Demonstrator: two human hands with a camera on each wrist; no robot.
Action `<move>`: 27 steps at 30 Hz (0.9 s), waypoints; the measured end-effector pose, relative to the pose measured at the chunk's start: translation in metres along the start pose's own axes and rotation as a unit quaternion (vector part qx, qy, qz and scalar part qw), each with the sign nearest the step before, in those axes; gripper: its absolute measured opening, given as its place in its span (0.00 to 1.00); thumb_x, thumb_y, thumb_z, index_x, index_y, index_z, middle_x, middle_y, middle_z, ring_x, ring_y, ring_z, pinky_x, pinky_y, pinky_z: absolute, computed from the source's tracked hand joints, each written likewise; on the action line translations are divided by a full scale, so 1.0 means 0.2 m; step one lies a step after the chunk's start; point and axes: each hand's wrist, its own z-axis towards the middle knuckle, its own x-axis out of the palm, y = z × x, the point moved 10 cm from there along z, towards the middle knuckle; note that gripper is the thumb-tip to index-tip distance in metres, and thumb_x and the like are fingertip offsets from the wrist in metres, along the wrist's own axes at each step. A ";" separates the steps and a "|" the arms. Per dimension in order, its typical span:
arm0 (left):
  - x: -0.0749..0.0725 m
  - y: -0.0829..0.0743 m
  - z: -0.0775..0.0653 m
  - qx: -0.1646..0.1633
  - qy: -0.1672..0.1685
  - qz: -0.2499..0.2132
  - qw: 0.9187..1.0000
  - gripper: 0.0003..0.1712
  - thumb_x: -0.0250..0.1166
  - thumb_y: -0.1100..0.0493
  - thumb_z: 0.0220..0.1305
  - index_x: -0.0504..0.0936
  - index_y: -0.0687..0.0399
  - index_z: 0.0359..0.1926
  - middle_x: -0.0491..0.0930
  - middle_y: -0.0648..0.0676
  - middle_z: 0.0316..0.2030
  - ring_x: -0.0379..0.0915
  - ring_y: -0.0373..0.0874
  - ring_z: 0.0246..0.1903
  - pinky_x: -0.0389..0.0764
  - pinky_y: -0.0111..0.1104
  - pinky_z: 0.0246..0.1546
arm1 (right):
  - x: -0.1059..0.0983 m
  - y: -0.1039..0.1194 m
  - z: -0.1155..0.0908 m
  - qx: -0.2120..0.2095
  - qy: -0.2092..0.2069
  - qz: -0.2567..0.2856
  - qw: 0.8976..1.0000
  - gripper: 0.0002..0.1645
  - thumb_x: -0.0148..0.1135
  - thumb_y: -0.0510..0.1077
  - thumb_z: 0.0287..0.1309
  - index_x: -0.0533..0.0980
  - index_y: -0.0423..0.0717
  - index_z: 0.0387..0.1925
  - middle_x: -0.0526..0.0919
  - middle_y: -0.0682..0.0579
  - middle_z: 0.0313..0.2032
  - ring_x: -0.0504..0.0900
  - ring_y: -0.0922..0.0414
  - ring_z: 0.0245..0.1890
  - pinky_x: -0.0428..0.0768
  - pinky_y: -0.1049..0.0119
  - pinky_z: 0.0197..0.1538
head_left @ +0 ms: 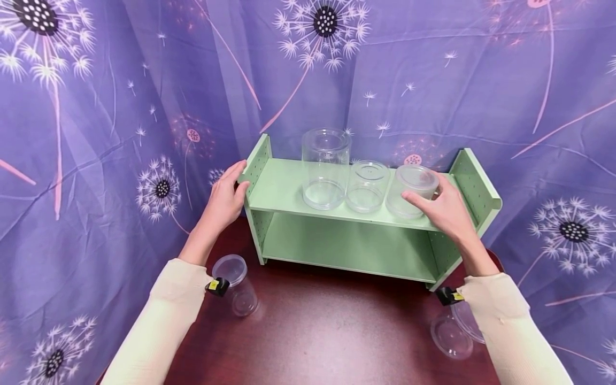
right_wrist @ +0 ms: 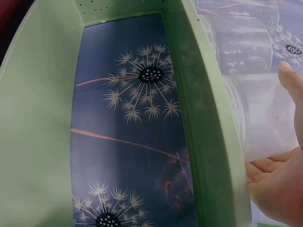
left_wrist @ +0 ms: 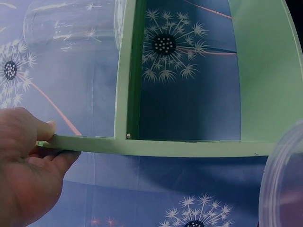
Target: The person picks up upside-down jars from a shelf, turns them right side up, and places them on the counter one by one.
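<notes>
In the centre of the head view, a green two-tier shelf (head_left: 344, 213) stands on a dark red table (head_left: 313, 337), and the frosted jar (head_left: 406, 200) sits toward the right end of its upper tier, its base apparently on the board. The right hand (head_left: 447, 211) clasps that jar, thumb across the near side and fingers round the far side, a spread that suits its wide body. At centre left, the left hand (head_left: 226, 192) pinches the edge of the side panel (head_left: 259, 167), probably to steady the shelf. The tall clear jar (head_left: 325, 174) and short clear jar (head_left: 367, 187) stand beside the frosted one in a row, perhaps lined up so each can be reached from the front. A lidded clear container (head_left: 236, 275) is at the lower left, and clear containers (head_left: 451, 336) lie partly behind the sleeve at the lower right. The left wrist view alone makes the pinch plain, thumb on one face and fingers curled against the other; the right wrist view reveals fingers under the jar's far side, hidden from above. Both wrist views look through the lower bay to the dandelion-print curtain (right_wrist: 128, 118), showing an open back.
</notes>
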 end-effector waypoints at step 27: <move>0.00 0.06 0.01 -0.042 0.005 -0.054 0.998 0.33 0.60 0.60 0.75 0.65 0.62 0.77 0.63 0.61 0.75 0.59 0.55 0.74 0.66 0.50 0.72 | -0.11 0.03 -0.08 0.025 -0.014 0.017 0.999 0.48 0.74 0.55 0.61 0.64 0.45 0.76 0.77 0.43 0.60 0.75 0.66 0.49 0.72 0.79 0.47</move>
